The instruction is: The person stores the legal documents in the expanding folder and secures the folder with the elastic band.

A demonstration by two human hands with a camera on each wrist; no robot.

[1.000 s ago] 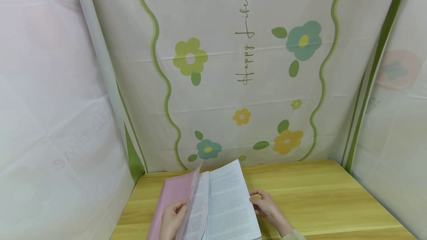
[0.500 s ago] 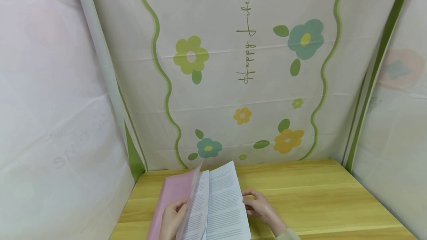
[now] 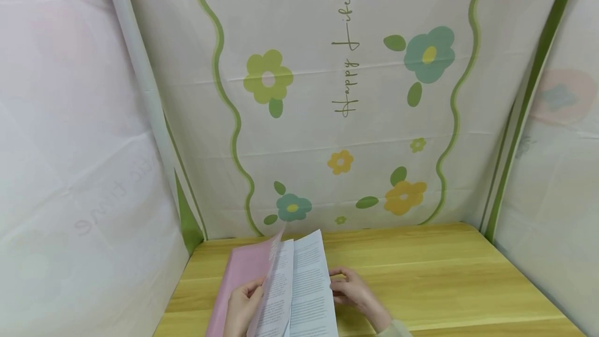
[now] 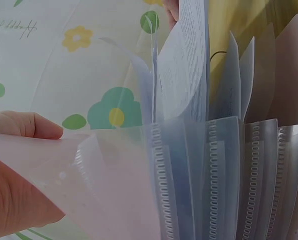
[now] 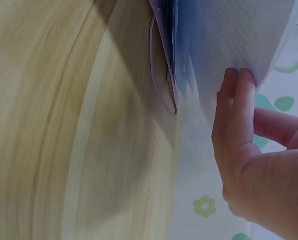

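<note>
A pink expanding file folder [image 3: 248, 267] stands open on the table, its cover swung to the left. My left hand [image 3: 241, 308] pinches the edge of a pink flap, thumb on one side and fingers on the other. In the left wrist view several clear pockets with ridged tab strips [image 4: 216, 185] fan out behind that flap. A stack of printed paper sheets [image 3: 310, 285] rises out of the folder. My right hand [image 3: 353, 293] grips the stack's right edge between thumb and fingers. An elastic loop [image 5: 152, 65] hangs from the folder's side in the right wrist view.
The yellow wood-grain table [image 3: 444, 274] extends to the right of the folder. White fabric panels close in the back and both sides; the back panel [image 3: 304, 129] has printed flowers. Other sheets [image 4: 246, 75] stick up from further pockets.
My right hand has moved left with the edge of the paper stack, which shows narrower and with its top corner slightly lower. The left hand and the pink flap have stayed in place.
</note>
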